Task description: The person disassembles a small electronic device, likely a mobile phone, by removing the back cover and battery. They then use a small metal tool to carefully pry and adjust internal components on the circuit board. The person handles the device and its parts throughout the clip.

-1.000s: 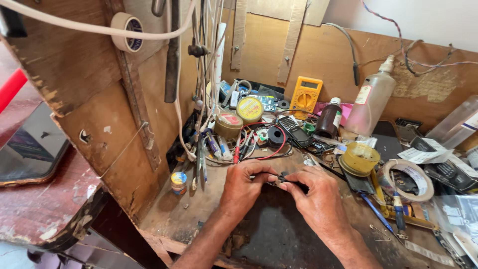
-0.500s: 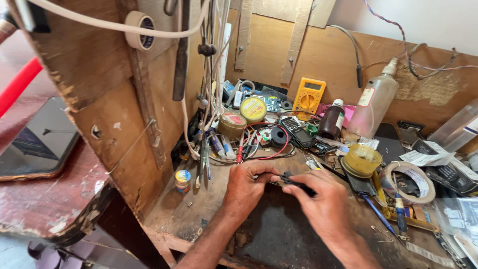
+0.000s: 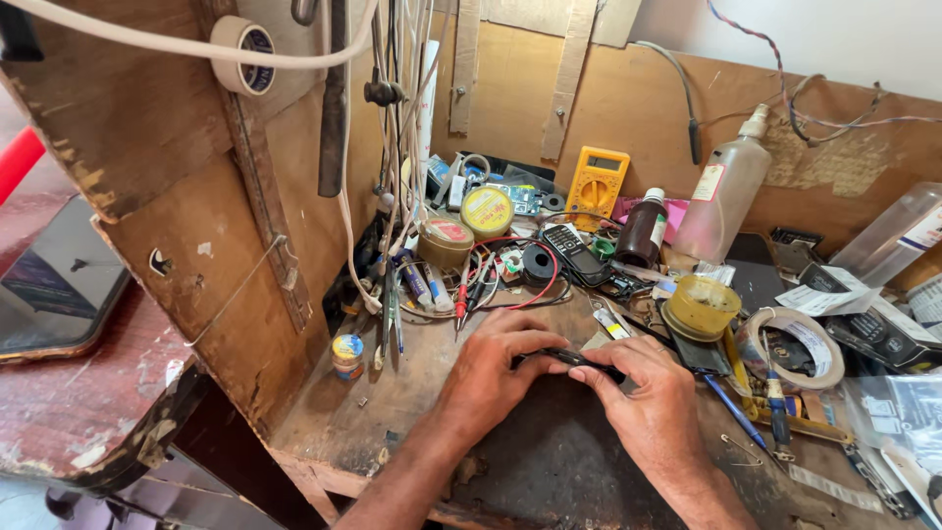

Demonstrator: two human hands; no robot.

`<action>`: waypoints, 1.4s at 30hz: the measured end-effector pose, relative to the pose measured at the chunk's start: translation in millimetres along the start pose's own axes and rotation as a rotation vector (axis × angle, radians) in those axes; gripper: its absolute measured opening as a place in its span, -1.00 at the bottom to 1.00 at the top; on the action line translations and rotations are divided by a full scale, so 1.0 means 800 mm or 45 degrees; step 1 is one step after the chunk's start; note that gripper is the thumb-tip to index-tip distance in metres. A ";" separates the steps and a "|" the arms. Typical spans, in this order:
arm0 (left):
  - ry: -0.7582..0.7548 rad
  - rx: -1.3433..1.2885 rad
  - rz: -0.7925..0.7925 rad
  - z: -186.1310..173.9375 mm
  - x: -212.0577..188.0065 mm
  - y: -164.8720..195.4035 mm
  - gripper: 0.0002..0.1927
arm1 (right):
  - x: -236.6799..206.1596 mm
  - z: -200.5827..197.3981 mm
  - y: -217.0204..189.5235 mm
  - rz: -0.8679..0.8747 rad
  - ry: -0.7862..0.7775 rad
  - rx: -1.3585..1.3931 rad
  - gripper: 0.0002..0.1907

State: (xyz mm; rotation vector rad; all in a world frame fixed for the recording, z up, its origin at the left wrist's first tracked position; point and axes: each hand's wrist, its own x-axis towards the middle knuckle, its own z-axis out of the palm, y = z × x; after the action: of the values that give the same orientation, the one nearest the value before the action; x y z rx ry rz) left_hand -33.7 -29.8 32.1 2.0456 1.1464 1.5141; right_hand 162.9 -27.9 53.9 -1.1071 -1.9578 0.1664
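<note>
While pinched shut: 2 hands, left & right, 1 small black part btwn both grips.

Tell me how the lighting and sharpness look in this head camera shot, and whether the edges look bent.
Head view: daylight is even and bright, with no harsh glare on the yellow multimeter; the left hand and right hand are sharp, with soft shadows beneath them on the workbench; the wide lens bows the wooden panel at the left edge.
</note>
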 end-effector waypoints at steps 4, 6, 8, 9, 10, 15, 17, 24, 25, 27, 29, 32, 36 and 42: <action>0.050 0.038 0.012 0.009 0.000 -0.005 -0.78 | 0.000 0.002 0.001 -0.017 0.009 -0.001 -0.79; 0.069 0.047 0.026 0.012 0.001 -0.009 -0.79 | 0.001 0.003 0.002 -0.037 0.009 -0.028 -0.79; 0.072 0.042 0.023 0.014 0.001 -0.011 -0.78 | 0.003 0.003 0.002 0.000 0.000 -0.028 -0.80; 0.074 0.041 0.022 0.014 0.001 -0.011 -0.77 | 0.003 0.003 0.002 0.018 -0.005 -0.026 -0.81; 0.054 0.031 0.006 0.013 0.000 -0.011 -0.77 | 0.003 0.003 0.001 0.009 0.003 -0.009 -0.80; 0.030 -0.028 0.021 0.007 0.001 -0.001 -0.68 | -0.005 -0.003 -0.001 0.034 0.014 -0.013 -0.70; 0.052 0.042 0.042 0.005 0.002 0.006 -0.65 | -0.009 -0.002 -0.001 0.054 0.029 -0.023 -0.71; 0.248 0.179 0.046 0.004 0.004 0.014 -0.71 | -0.003 0.011 0.012 0.029 0.076 0.037 -0.77; 0.243 0.178 0.045 0.005 0.004 0.012 -0.76 | 0.001 0.014 0.016 0.033 0.077 0.054 -0.76; 0.233 0.177 0.042 0.006 0.005 0.006 -0.83 | 0.011 0.025 0.024 0.041 0.076 0.088 -0.73; 0.240 0.201 0.081 0.007 0.009 -0.001 -0.87 | 0.019 0.033 0.034 0.037 0.074 0.106 -0.74; 0.209 0.129 0.018 0.008 0.013 -0.006 -0.89 | 0.028 0.039 0.046 0.016 0.079 0.141 -0.74; 0.197 -0.007 -0.122 0.006 0.021 -0.003 -0.84 | 0.031 0.039 0.052 -0.040 0.085 0.108 -0.70; -0.080 0.221 -0.212 -0.008 0.035 0.006 -0.86 | 0.019 0.026 0.028 -0.154 0.171 0.029 -0.61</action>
State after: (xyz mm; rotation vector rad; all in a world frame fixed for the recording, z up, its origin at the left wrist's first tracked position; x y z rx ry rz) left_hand -34.4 -12.4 55.5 2.0325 1.4281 1.3032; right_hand 158.2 2.6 39.1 -0.9573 -1.8913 0.0474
